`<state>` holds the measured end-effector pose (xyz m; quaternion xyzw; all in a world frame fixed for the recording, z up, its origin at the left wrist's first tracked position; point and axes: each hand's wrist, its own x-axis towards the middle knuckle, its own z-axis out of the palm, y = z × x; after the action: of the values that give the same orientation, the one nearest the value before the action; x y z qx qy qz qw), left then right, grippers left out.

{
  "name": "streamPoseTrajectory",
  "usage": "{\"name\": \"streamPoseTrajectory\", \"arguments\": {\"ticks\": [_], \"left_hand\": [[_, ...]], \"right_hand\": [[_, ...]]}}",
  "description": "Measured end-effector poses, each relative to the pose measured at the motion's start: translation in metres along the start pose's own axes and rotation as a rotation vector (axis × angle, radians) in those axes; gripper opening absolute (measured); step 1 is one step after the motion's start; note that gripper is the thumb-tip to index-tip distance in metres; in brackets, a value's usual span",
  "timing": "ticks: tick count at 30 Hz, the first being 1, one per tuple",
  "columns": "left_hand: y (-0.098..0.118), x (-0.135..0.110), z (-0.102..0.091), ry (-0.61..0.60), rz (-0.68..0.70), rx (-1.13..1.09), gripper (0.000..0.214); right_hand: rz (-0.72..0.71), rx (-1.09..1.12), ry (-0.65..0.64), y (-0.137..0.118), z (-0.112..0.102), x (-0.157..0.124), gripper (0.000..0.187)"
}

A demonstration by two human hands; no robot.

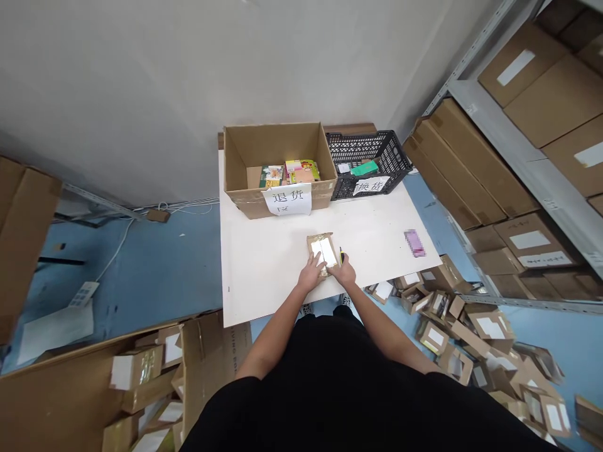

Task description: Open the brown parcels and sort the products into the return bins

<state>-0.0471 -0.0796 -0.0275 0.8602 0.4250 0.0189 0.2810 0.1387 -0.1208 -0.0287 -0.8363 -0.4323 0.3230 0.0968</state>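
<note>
A small brown cardboard parcel (328, 248) with white labels and shiny tape lies on the white table near its front edge. My left hand (309, 274) rests on the parcel's lower left part, fingers spread over its top. At the parcel's right edge is my right hand (345, 272), closed around a yellow and black box cutter (342, 254) that points away from me. The right thumb reaches onto the parcel's near side. How far the cutter's blade is out is too small to tell.
Behind the parcel, an open cardboard box (325, 194) holds colourful packets beside a black plastic crate (400, 164) with a green item. A pink-purple blurred object (414, 243) lies on the table (264, 263). Opened cartons (436, 337) cover the floor right; a large box (202, 370) of parcels stands left.
</note>
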Motion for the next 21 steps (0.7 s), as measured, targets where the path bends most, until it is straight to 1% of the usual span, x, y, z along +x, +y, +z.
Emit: {"name": "streamPoseTrajectory", "arguments": {"ticks": [2, 4, 7, 8, 10, 13, 15, 17, 19, 21], "left_hand": [[0.001, -0.006, -0.004, 0.054, -0.026, -0.023, 0.052], [0.0, -0.012, -0.01, 0.11, -0.045, -0.016, 0.047], [-0.005, -0.023, -0.019, 0.199, -0.037, 0.051, 0.04], [-0.007, -0.027, -0.021, 0.208, -0.018, 0.075, 0.039], [-0.011, -0.036, -0.023, 0.184, 0.031, 0.104, 0.04], [-0.016, -0.046, -0.023, 0.116, 0.075, 0.105, 0.046], [-0.018, -0.047, -0.024, 0.091, 0.103, 0.086, 0.052], [-0.02, -0.041, -0.028, 0.085, 0.135, 0.061, 0.049], [-0.027, -0.03, -0.038, 0.106, 0.134, 0.051, 0.041], [-0.036, -0.016, -0.051, 0.127, 0.102, 0.064, 0.043]], "right_hand": [[0.003, -0.03, -0.037, -0.011, 0.001, 0.008, 0.1], [-0.016, -0.046, -0.08, -0.014, 0.0, 0.016, 0.097], [-0.119, -0.041, -0.128, -0.009, -0.003, 0.029, 0.094], [-0.16, -0.035, -0.145, -0.008, -0.005, 0.035, 0.094], [-0.249, -0.028, -0.185, -0.01, -0.009, 0.046, 0.096], [-0.373, -0.053, -0.226, -0.023, -0.015, 0.065, 0.098], [-0.404, -0.066, -0.203, -0.034, -0.018, 0.074, 0.097], [-0.383, -0.027, -0.125, -0.042, -0.018, 0.079, 0.092], [-0.302, 0.056, -0.012, -0.043, -0.015, 0.077, 0.084], [-0.177, 0.153, 0.093, -0.037, -0.008, 0.068, 0.08]]}}
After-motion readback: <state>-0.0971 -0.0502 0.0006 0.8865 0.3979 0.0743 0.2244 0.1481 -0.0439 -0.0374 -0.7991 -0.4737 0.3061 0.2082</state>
